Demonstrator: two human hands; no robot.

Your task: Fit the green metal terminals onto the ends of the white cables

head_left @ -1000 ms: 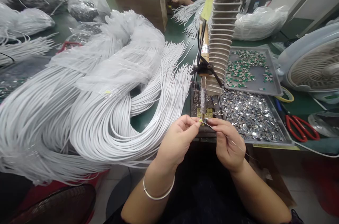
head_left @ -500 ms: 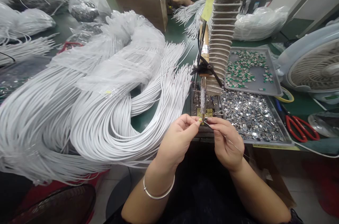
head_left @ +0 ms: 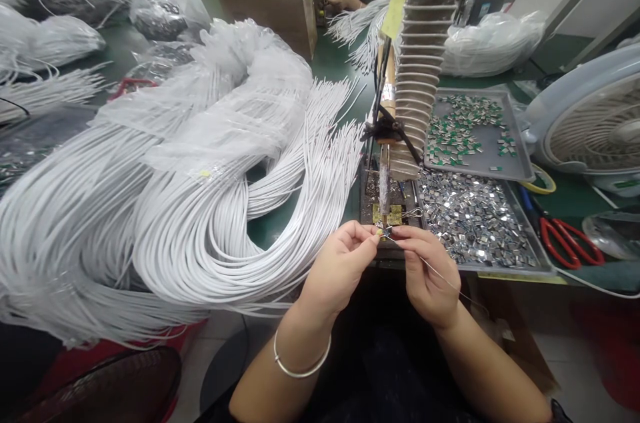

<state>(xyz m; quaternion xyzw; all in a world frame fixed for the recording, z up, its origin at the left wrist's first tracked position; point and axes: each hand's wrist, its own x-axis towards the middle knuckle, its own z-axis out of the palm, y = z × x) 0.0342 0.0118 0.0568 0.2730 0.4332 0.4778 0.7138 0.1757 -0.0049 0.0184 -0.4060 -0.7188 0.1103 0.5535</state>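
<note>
Metal wire point(head_left: 440, 272), pinched between left hand point(head_left: 341, 270), right hand point(head_left: 429, 278); just below soldering iron point(head_left: 383, 183)

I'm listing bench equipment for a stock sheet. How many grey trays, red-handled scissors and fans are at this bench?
Grey trays: 2
Red-handled scissors: 1
Electric fans: 1
Total: 4

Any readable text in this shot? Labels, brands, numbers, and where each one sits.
Nothing can be read.
Yellow paper tag on the finned column: no legible marks.
Green label on the fan's base: too small to read.
Yellow strip along the metal tray: no legible marks.
</note>
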